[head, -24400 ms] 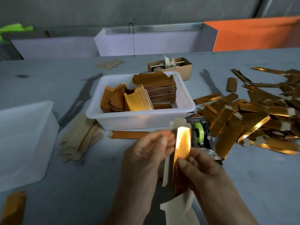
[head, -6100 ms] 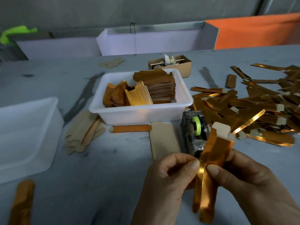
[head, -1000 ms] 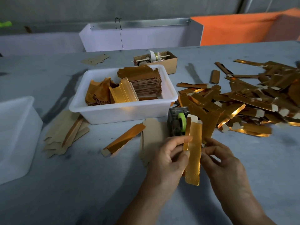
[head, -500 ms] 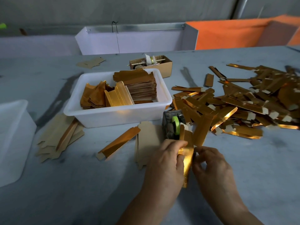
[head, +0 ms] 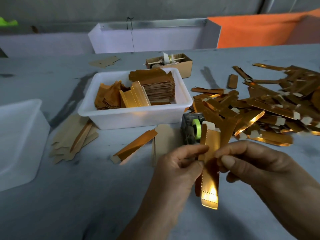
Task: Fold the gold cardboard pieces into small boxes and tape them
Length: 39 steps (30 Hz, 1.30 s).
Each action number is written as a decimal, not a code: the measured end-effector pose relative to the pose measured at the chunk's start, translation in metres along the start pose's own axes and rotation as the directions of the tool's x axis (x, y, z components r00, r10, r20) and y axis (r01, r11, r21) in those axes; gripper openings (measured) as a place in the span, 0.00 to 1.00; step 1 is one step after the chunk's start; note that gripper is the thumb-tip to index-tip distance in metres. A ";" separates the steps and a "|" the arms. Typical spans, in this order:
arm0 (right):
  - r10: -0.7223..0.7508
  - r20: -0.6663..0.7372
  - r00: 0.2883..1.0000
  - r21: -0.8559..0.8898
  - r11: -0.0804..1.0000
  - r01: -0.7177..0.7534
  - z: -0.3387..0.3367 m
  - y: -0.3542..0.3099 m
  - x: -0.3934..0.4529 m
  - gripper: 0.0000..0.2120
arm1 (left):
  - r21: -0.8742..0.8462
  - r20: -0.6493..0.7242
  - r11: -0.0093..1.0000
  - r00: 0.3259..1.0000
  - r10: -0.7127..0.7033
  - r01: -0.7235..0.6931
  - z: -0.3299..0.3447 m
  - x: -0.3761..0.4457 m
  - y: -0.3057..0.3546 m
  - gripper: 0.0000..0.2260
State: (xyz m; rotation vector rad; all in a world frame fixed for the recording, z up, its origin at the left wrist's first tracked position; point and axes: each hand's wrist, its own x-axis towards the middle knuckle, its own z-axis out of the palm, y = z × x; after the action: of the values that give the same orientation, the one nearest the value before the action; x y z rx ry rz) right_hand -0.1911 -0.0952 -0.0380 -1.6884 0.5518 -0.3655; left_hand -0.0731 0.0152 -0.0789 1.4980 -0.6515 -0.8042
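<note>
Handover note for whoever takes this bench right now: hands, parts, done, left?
Left hand and right hand: both pinch one gold strip, held upright above the table; grip is on its middle.
Tape dispenser sits just behind the strip.
Flat blanks are stacked in the white tub; one folded piece lies in front of it.
Done: a big heap of folded pieces on the right.
Left: finish this strip; whether it is taped cannot be told. Then the tub's stack.

Both forearms enter from bottom edge, angled up toward centre. Left hand (head: 174,168) back to camera, fingers curled, thumb and forefinger pinching. Right hand (head: 256,163) just beside it, palm turned inward, thumb forward, fingers curled in pinch. Hands close together, raised above table.
</note>
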 end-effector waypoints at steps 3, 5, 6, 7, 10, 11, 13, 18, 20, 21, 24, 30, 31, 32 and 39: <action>-0.010 0.018 1.000 -0.043 0.999 0.011 0.005 -0.002 0.006 0.11 | 0.022 -0.037 0.999 0.998 0.045 -0.044 -0.001 -0.003 0.002 0.14; -0.010 0.016 1.000 -0.065 0.998 0.011 0.007 -0.002 0.008 0.11 | 0.043 -0.047 0.997 0.997 0.067 -0.065 -0.001 -0.005 0.003 0.13; -0.011 0.012 1.000 -0.073 0.997 0.012 0.009 -0.001 0.009 0.11 | 0.054 -0.046 0.996 0.996 0.074 -0.072 -0.001 -0.006 0.004 0.13; -0.008 0.009 1.000 -0.082 0.997 0.009 0.010 -0.001 0.009 0.12 | 0.063 -0.043 0.995 0.996 0.077 -0.075 -0.001 -0.007 0.005 0.12; 0.008 -0.008 1.000 -0.190 0.982 -0.009 0.011 0.002 0.009 0.20 | 0.056 -0.042 0.996 0.997 0.069 -0.066 -0.002 -0.009 0.005 0.13; 0.008 -0.020 1.000 -0.239 0.971 -0.012 0.010 0.003 0.009 0.21 | 0.052 -0.042 0.997 0.997 0.062 -0.059 -0.002 -0.010 0.005 0.13; 0.016 -0.049 0.999 -0.295 0.955 -0.030 0.010 0.003 0.010 0.21 | 0.054 -0.038 0.997 0.998 0.050 -0.048 -0.001 -0.011 0.006 0.13; 0.033 -0.088 0.996 -0.354 0.933 -0.062 0.012 0.004 0.011 0.17 | 0.093 -0.040 0.994 0.997 0.059 -0.055 0.001 -0.013 0.010 0.13; 0.013 -0.093 0.996 -0.387 0.921 -0.048 0.012 0.005 0.012 0.14 | 0.089 -0.029 0.994 0.998 0.062 -0.060 0.001 -0.014 0.012 0.13; 0.000 -0.096 0.995 -0.407 0.912 -0.039 0.012 0.005 0.012 0.14 | 0.084 -0.029 0.994 0.997 0.066 -0.063 0.002 -0.015 0.012 0.13; -0.025 -0.132 0.991 -0.459 0.887 -0.039 0.013 0.005 0.011 0.13 | 0.083 -0.035 0.991 0.994 0.104 -0.101 0.003 -0.016 0.012 0.10; -0.040 -0.159 0.986 -0.550 0.833 -0.055 0.016 0.003 0.006 0.14 | 0.089 -0.062 0.991 0.992 0.111 -0.105 0.006 -0.016 0.005 0.13; -0.042 -0.162 0.986 -0.554 0.831 -0.055 0.016 0.003 0.006 0.14 | 0.096 -0.078 0.990 0.991 0.107 -0.099 0.007 -0.016 0.004 0.14; -0.047 -0.162 0.986 -0.558 0.828 -0.052 0.017 0.003 0.005 0.14 | 0.108 -0.096 0.989 0.989 0.110 -0.099 0.008 -0.016 0.004 0.14; -0.050 -0.154 0.987 -0.580 0.813 -0.049 0.022 0.003 0.006 0.16 | 0.076 -0.159 0.992 0.981 0.114 -0.102 0.011 -0.017 0.003 0.10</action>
State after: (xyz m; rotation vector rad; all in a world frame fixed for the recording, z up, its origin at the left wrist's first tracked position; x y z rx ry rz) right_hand -0.1749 -0.0805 -0.0459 -2.2663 0.8478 -0.3564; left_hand -0.0920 0.0218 -0.0744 1.5577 -0.6365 -0.5746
